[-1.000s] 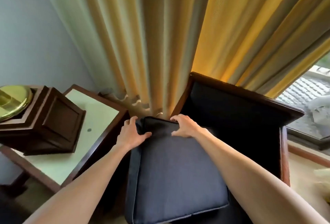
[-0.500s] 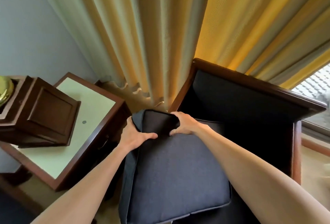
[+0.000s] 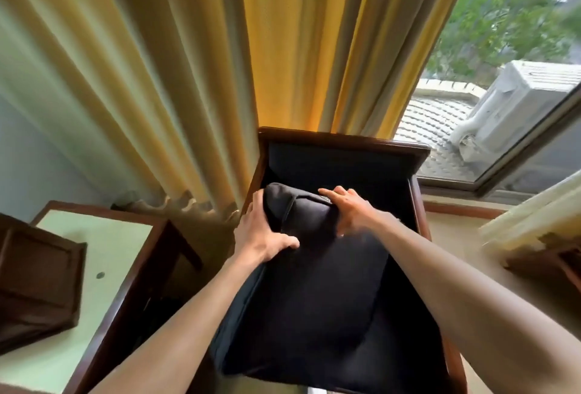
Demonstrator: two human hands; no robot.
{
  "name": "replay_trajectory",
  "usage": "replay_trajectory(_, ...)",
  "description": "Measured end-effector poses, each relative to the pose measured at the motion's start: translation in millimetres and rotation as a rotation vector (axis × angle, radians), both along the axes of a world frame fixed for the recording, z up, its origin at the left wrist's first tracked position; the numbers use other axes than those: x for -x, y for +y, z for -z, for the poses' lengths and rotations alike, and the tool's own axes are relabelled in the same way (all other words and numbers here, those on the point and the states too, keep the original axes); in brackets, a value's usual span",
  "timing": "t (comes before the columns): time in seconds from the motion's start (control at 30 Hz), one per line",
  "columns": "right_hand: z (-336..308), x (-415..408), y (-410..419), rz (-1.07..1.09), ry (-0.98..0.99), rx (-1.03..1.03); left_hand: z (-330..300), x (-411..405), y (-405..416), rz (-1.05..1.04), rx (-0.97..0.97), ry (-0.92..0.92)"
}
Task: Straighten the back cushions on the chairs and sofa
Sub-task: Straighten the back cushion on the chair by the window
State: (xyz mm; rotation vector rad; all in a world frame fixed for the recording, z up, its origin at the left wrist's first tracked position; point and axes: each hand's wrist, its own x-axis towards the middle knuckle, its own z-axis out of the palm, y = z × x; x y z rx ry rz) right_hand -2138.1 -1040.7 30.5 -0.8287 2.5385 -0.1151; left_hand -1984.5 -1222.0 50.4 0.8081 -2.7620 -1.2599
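Note:
A dark navy back cushion (image 3: 317, 293) lies tilted inside a dark wooden chair (image 3: 342, 148) with a black padded back. My left hand (image 3: 261, 236) grips the cushion's upper left corner, thumb on the front face. My right hand (image 3: 349, 211) presses on its top edge, fingers curled over it. The cushion's top end is bunched between both hands. Its lower end is near the bottom of the view, partly hidden by my forearms.
Yellow curtains (image 3: 220, 63) hang right behind the chair. A wooden side table (image 3: 103, 255) with a pale top stands to the left, with a dark wooden box (image 3: 34, 283) on it. A window (image 3: 503, 79) is at the right, pale furniture (image 3: 540, 230) below it.
Both hands have pushed the cushion's top end farther into the chair, toward its back. The view has swung right, bringing the window into sight.

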Motion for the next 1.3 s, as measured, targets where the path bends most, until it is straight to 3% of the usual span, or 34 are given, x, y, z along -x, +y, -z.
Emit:
replay_trajectory(0.17,-17.2,-2.3,57.2,0.006,-0.057,-0.114,-18.2,4.9,21.4,0.275,0.035,0.074)
replay_trajectory(0.3,-6.2,-17.9,91.2,0.041,-0.104,0.065,-25.5,12.7,25.5,0.414,0.093,0.059)
replay_trajectory(0.43,6.6,-32.4,93.9,0.087,-0.092,0.244,-30.1,12.2,22.7,0.389,0.136,0.091)
replay_trajectory(0.77,-46.4,-34.3,62.4,-0.08,0.122,0.08,-34.1,-3.8,-18.8,0.41,0.126,0.269)
replay_trajectory(0.97,-20.3,-51.2,38.2,-0.109,0.146,0.022,14.1,-23.2,-34.0,0.34,0.11,0.103)
replay_trajectory(1.07,18.8,-66.3,33.8,-0.052,0.096,0.06,38.3,-32.6,-39.1,0.355,0.221,-0.052)
replay_trajectory(1.3,76.2,-80.6,62.7,-0.093,0.223,0.061,84.6,-46.9,-54.1,0.254,0.399,-0.449)
